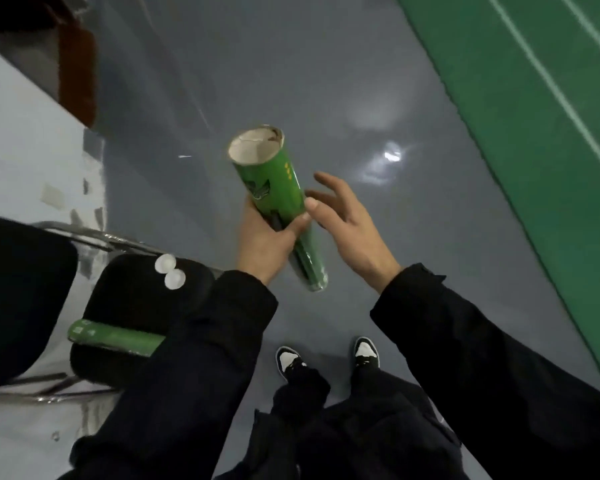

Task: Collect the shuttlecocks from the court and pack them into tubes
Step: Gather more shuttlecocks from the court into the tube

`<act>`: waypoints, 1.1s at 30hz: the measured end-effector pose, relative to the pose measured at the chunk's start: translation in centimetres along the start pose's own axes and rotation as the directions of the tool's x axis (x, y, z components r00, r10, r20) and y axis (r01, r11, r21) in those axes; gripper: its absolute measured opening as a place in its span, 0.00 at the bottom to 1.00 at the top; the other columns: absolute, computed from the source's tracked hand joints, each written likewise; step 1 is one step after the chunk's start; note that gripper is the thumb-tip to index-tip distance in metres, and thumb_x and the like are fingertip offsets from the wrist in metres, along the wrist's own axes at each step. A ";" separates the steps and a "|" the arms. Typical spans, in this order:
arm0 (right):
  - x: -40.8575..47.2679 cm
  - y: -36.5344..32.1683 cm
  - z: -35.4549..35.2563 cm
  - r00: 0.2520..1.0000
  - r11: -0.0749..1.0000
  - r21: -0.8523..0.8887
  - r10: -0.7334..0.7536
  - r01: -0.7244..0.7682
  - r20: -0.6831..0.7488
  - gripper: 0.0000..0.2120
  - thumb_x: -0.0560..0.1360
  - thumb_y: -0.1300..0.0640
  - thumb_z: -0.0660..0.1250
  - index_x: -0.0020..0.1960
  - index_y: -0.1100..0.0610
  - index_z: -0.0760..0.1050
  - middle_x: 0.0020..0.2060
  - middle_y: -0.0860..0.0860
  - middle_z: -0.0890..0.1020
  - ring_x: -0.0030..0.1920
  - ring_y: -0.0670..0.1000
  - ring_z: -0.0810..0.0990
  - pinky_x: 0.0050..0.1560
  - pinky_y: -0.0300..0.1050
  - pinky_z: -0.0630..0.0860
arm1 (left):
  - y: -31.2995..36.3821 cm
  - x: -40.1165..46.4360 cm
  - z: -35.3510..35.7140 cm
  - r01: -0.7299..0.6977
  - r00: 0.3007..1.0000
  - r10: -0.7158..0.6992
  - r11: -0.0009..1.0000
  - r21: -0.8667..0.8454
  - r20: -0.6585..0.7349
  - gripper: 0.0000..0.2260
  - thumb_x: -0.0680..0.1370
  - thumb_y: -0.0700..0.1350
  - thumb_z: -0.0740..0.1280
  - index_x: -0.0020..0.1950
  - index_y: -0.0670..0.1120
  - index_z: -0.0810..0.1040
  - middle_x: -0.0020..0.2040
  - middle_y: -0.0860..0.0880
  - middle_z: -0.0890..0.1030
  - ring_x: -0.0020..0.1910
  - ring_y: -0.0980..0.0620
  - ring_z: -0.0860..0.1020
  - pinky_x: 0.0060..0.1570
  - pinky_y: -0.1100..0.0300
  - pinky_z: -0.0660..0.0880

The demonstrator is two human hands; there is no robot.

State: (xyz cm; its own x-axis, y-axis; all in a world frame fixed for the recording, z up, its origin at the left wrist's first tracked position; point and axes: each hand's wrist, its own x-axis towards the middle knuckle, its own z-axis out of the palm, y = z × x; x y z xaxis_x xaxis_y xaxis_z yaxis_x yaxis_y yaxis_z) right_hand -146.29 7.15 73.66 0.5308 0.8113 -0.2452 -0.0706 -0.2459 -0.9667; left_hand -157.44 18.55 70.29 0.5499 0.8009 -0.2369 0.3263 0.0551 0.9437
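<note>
My left hand (265, 237) grips a green shuttlecock tube (274, 183) around its middle, its open mouth tilted up and away from me. The inside of the mouth looks pale; I cannot tell what it contains. My right hand (343, 221) hovers just right of the tube with fingers spread and relaxed, its thumb close to or touching the tube's side. A second green tube (115, 337) lies on a black chair seat (125, 306) at the lower left. Two white round caps (169, 271) sit on that seat's far edge. No shuttlecock shows.
Grey floor (326, 81) stretches ahead. The green court mat (534, 116) with white lines runs along the right. A second black chair (18, 299) stands at the far left by a pale wall. My black-and-white shoes (326, 356) stand below my hands.
</note>
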 end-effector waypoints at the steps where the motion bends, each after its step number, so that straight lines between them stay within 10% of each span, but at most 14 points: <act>1: -1.4 0.9 -2.5 0.997 0.999 0.013 0.034 -0.033 -0.063 0.26 0.81 0.46 0.66 0.77 0.46 0.66 0.70 0.49 0.76 0.69 0.41 0.75 0.71 0.46 0.72 | 0.7 -0.4 2.7 -0.011 0.998 0.009 1.000 0.026 0.065 0.34 0.66 0.55 0.80 0.68 0.46 0.73 0.58 0.49 0.85 0.58 0.52 0.84 0.61 0.45 0.80; 7: -11.1 5.0 -17.7 0.927 0.995 0.085 0.085 -0.058 -0.366 0.28 0.74 0.48 0.67 0.74 0.48 0.69 0.66 0.45 0.79 0.68 0.42 0.76 0.69 0.48 0.73 | 3.8 -6.7 21.2 -0.123 0.892 0.035 0.978 0.168 0.451 0.25 0.72 0.42 0.79 0.65 0.49 0.73 0.53 0.54 0.84 0.52 0.58 0.83 0.50 0.64 0.79; 12: -20.2 8.0 -31.2 0.824 0.991 0.117 0.120 -0.066 -0.553 0.34 0.68 0.50 0.79 0.71 0.44 0.69 0.61 0.42 0.80 0.61 0.39 0.78 0.62 0.41 0.75 | 5.6 -13.4 37.1 -0.268 0.754 0.074 0.942 0.202 0.653 0.21 0.73 0.41 0.74 0.63 0.55 0.75 0.54 0.53 0.85 0.52 0.57 0.84 0.53 0.49 0.83; 17: -29.0 9.8 -43.3 0.669 0.982 0.186 0.156 -0.027 -0.727 0.29 0.70 0.54 0.80 0.66 0.44 0.71 0.56 0.39 0.81 0.53 0.31 0.78 0.52 0.29 0.74 | 8.6 -21.3 51.5 -0.277 0.586 0.071 0.954 0.117 0.807 0.22 0.74 0.39 0.74 0.55 0.67 0.77 0.52 0.54 0.86 0.52 0.57 0.85 0.48 0.59 0.81; 33: -46.8 18.1 -78.6 0.068 0.961 0.274 0.272 0.031 -0.960 0.29 0.65 0.54 0.81 0.62 0.46 0.73 0.52 0.43 0.84 0.53 0.39 0.81 0.56 0.43 0.80 | 15.4 -35.5 94.6 -0.475 -0.090 -0.029 0.880 -0.018 0.996 0.29 0.73 0.26 0.72 0.70 0.42 0.68 0.59 0.50 0.80 0.53 0.66 0.81 0.52 0.69 0.77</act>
State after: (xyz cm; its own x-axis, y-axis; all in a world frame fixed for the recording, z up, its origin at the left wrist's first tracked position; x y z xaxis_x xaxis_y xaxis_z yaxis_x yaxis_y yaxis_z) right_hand -105.98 -76.96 73.38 0.8274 -0.5212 -0.2090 -0.2832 -0.0658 -0.9568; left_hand -99.18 -65.42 71.43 0.7065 -0.6673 -0.2356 0.0125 -0.3211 0.9470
